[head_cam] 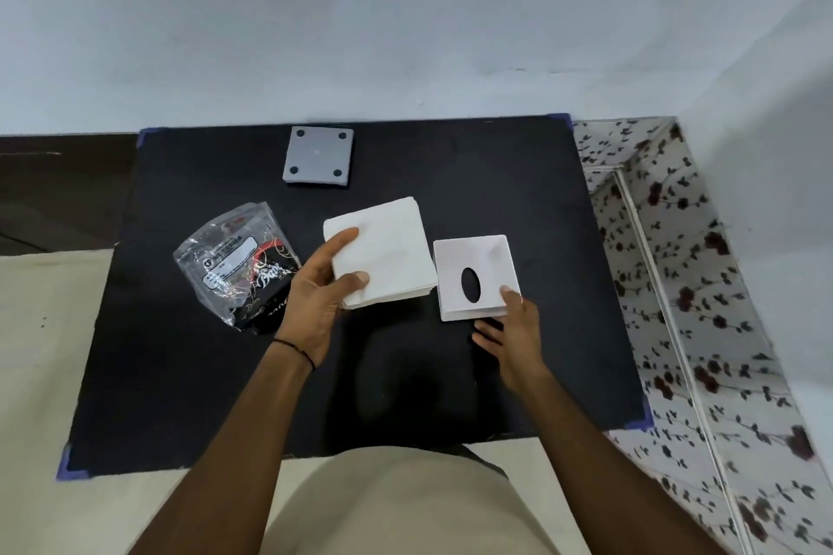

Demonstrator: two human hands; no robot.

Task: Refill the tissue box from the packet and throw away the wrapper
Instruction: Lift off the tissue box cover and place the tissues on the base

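A stack of white tissues point(383, 248) is held over the middle of the black mat point(180, 374), with my left hand point(315, 297) gripping its near left corner. Just to its right is the white tissue box point(473, 252), its face with a dark oval slot turned toward me. My right hand point(514, 333) holds that box at its near right corner, thumb on top and fingers underneath. The clear plastic wrapper point(234, 266), with black and red print, lies crumpled on the mat to the left of my left hand.
A grey square plate point(318, 155) with a dark pad at each corner, probably the box's base, lies at the far side of the mat. A pale wall rises behind the mat. A flower-patterned surface point(676, 284) runs along the right.
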